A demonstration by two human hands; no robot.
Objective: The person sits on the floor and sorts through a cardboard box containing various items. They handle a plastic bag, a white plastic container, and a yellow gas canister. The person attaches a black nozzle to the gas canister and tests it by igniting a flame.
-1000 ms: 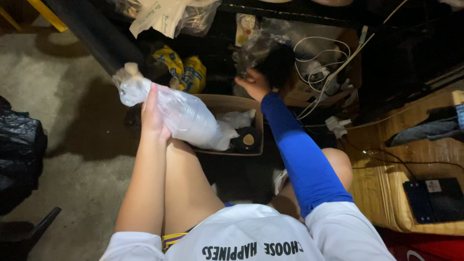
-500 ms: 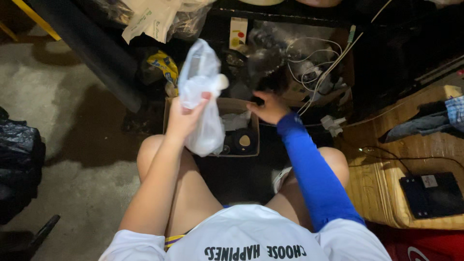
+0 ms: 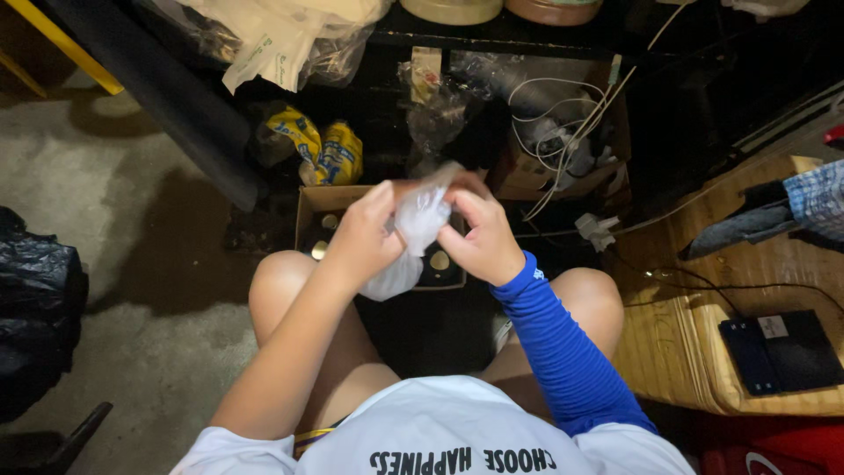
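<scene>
Both my hands meet over my knees on a clear plastic bag (image 3: 413, 230). My left hand (image 3: 362, 236) grips the bag from the left, and its crumpled lower part hangs below that palm. My right hand (image 3: 482, 236), with a blue sleeve on the forearm, pinches the bag's upper edge from the right. Under the hands sits an open cardboard box (image 3: 318, 204) on the floor with small round items in it; most of the box is hidden by the hands and the bag.
A yellow and blue packet (image 3: 318, 151) lies behind the box. White cables (image 3: 563, 123) and plastic wrap fill a cardboard box at the back. A wooden bench (image 3: 703, 308) at right carries a dark flat device (image 3: 782, 350) and cloth. A black bag (image 3: 35, 308) stands at left.
My left hand brought the bag down from its raised position to the middle. My right hand left the box and took hold of the bag's top edge.
</scene>
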